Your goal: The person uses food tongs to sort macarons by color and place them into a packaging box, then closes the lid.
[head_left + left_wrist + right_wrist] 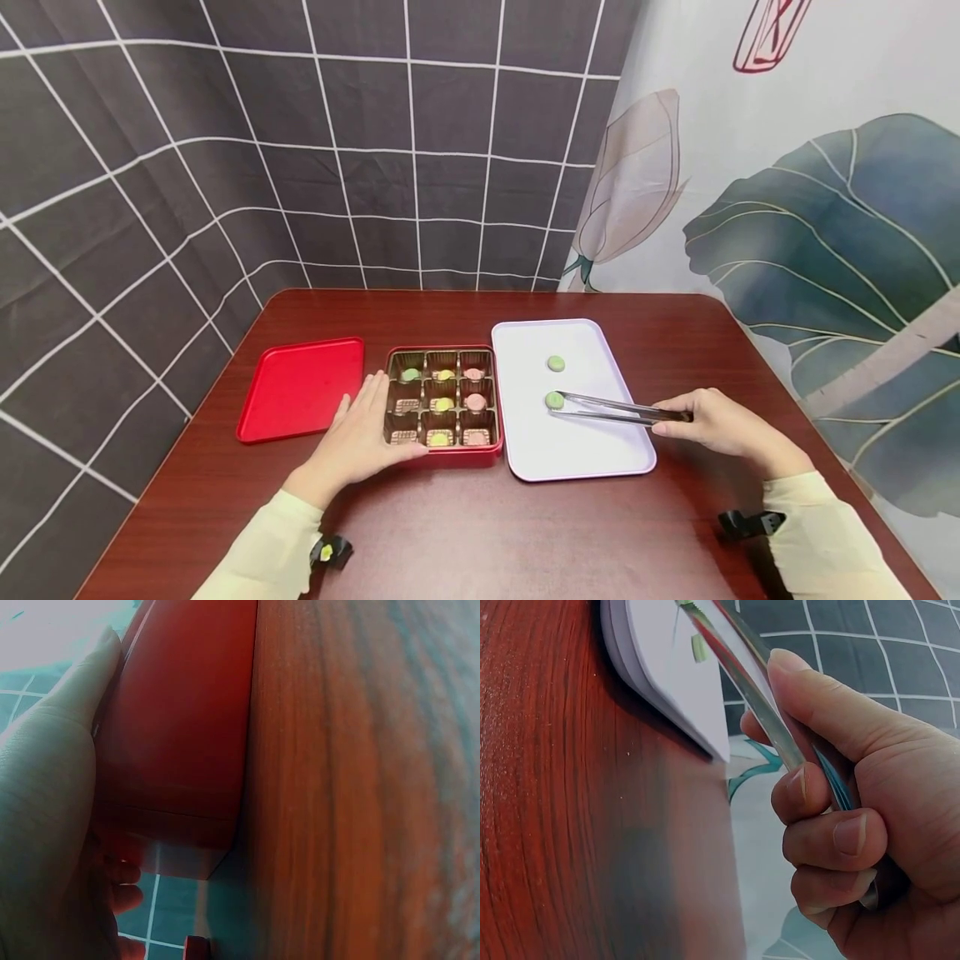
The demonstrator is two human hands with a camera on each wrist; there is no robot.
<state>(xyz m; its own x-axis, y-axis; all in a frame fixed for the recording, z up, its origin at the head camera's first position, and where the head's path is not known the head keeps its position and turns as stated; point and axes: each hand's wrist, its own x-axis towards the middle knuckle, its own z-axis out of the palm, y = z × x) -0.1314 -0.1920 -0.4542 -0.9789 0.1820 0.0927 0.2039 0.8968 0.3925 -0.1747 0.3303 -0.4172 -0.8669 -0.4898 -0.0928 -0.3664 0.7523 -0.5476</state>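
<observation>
The right hand (720, 427) grips metal tongs (615, 407) whose tips pinch a green sweet (554, 401) on the white tray (592, 454); a second green sweet (556, 363) lies beyond. The left hand (365, 433) rests flat, fingers straight, against the red compartment box (450, 454) of sweets, some cells indistinct.

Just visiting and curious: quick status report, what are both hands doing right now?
Left hand flat against the red box. Right hand grips tongs, tips at the near green sweet on the white tray. Nothing in the way.
</observation>
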